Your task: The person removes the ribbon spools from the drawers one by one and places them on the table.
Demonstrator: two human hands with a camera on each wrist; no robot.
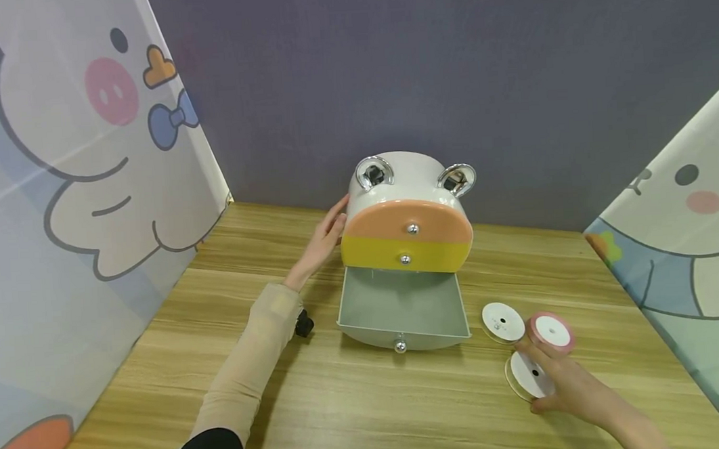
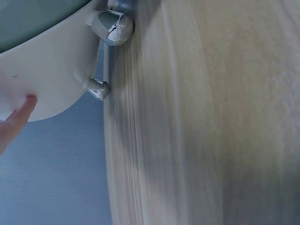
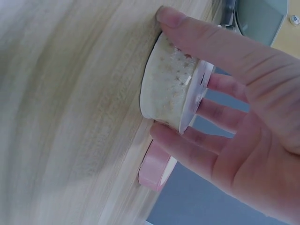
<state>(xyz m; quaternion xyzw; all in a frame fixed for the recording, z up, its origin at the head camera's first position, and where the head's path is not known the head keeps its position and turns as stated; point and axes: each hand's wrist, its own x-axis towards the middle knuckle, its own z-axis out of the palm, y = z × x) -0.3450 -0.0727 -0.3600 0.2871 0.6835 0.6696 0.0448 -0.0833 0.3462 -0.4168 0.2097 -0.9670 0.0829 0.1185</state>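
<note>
A wooden table (image 1: 369,414) fills the lower view. A grey wall (image 1: 449,64) stands at twelve o'clock. Cartoon panels flank it: a pig panel (image 1: 76,165) at nine o'clock, another panel (image 1: 689,234) at three. A small black object (image 1: 304,324), perhaps a clip, lies near centre.

Drawer box (image 1: 404,208) mid-table (image 1: 369,414), 3 spools (image 1: 503,322) just right of its open drawer (image 1: 402,310).

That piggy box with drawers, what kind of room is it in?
Probably a craft or play corner. A wooden table holds the animal-shaped drawer box and ribbon spools, and cartoon panels stand on both sides against a plain wall.
</note>
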